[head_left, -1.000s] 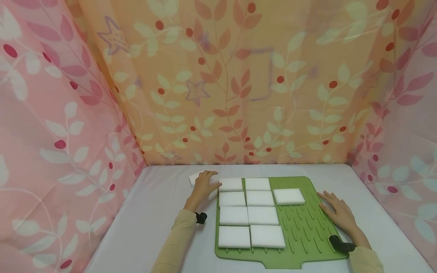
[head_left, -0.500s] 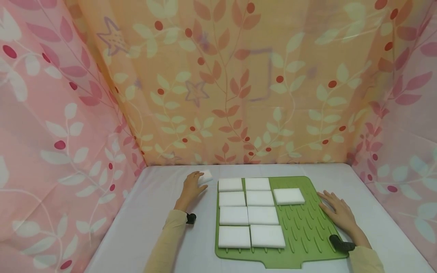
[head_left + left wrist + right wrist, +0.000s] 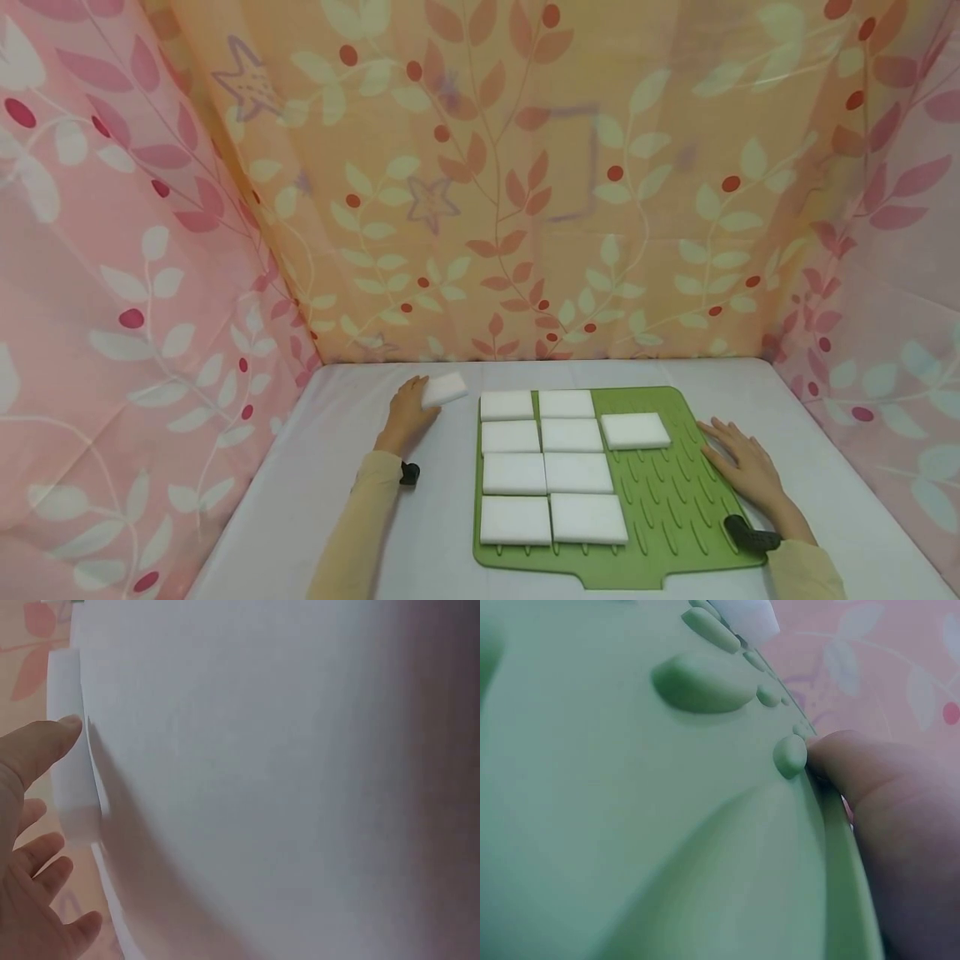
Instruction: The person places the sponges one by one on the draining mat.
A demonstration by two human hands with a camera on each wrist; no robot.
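My left hand (image 3: 407,412) holds a white sponge block (image 3: 444,389) by its left end, near the back of the table, left of the green mat. In the left wrist view the thumb (image 3: 52,742) lies against the near face of the sponge block (image 3: 73,772), while the other fingers are partly behind it and spread. The right hand (image 3: 746,471) rests along the right edge of the green mat (image 3: 660,500), fingers extended. Seen from the right wrist, its thumb (image 3: 885,780) touches the mat's edge (image 3: 840,877); its other fingers are hidden there.
Several white sponge blocks (image 3: 513,521) lie in two columns on the left part of the mat. A single sponge block (image 3: 635,431) sits apart, right of them. Raised ridges (image 3: 675,517) cover the mat's bare right side. Patterned curtains (image 3: 495,183) enclose the white table (image 3: 300,500).
My left hand has moved left, away from the mat's corner, and has taken hold of the loose sponge block, which has shifted slightly right. The right hand has stayed in place.
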